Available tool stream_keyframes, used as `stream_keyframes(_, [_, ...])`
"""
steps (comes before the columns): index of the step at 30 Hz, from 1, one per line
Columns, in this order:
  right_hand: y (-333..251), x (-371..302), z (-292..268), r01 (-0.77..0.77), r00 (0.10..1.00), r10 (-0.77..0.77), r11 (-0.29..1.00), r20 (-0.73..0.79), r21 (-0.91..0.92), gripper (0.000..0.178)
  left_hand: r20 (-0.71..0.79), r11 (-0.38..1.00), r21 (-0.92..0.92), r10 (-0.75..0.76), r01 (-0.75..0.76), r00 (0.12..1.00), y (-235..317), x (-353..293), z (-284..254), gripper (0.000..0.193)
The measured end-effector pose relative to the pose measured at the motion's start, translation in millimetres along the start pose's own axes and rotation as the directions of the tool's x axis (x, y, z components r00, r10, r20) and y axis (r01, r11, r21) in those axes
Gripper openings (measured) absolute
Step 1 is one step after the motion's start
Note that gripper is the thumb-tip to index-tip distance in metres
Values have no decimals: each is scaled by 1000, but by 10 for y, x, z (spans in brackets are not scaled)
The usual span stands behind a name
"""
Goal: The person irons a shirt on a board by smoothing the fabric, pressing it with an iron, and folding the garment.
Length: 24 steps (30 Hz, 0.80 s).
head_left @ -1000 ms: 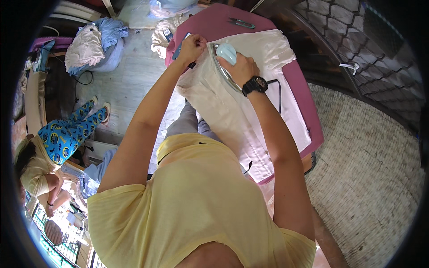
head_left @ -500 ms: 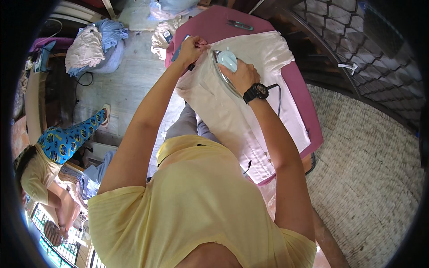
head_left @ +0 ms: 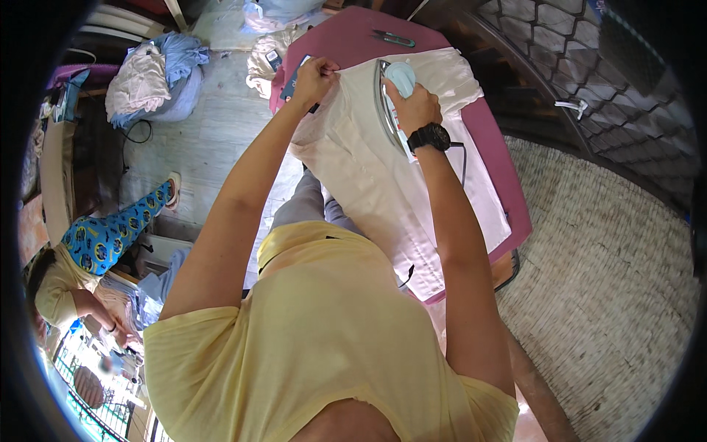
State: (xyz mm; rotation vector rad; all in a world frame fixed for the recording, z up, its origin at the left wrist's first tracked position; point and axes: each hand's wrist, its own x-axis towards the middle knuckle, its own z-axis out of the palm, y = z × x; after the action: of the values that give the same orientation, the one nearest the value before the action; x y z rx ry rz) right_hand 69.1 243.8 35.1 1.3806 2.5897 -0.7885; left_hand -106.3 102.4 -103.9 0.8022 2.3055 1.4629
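A pale cream garment (head_left: 361, 151) lies spread over the maroon-covered ironing board (head_left: 515, 188). My right hand (head_left: 418, 109), with a black watch at its wrist, is wrapped round the handle of a light blue and white clothes iron (head_left: 401, 76). The iron rests on the cloth near the board's far end, and its cord trails from the rear. At the garment's far left edge, my left hand (head_left: 318, 78) pinches the cloth between closed fingers. A dark blue tag (head_left: 292, 82) hangs beside it. Green-handled thread snips (head_left: 394, 37) lie on the bare cover beyond the garment.
On the left, a person (head_left: 59, 291) in blue patterned trousers bends over stacked clothes. Bundled clothes (head_left: 140, 85) lie on the tiled floor, with more cloth (head_left: 265, 62) beside the board. A woven mat (head_left: 604, 272) and metal grille (head_left: 560, 66) stretch along the right.
My right hand has slid the iron to the right and slightly away from me over the cloth. My left hand keeps its pinch at nearly the same spot. The other person's arms have shifted.
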Motion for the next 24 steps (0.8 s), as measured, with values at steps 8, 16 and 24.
stream_keyframes(8, [133, -62, 23, 25, 994, -20, 999, -104, 47, 78, 21, 999, 10, 43, -43, 999, -83, 31, 15, 17])
stream_keyframes(16, [147, -63, -25, 17, 998, -15, 1000, -69, 23, 65, 22, 999, -17, 48, -48, 999, -52, 5, 0, 19])
stream_keyframes(24, [213, -39, -87, 176, 984, -177, 984, 28, 22, 66, 31, 1000, -1, -1, 1, 1000, -113, 17, 5, 19])
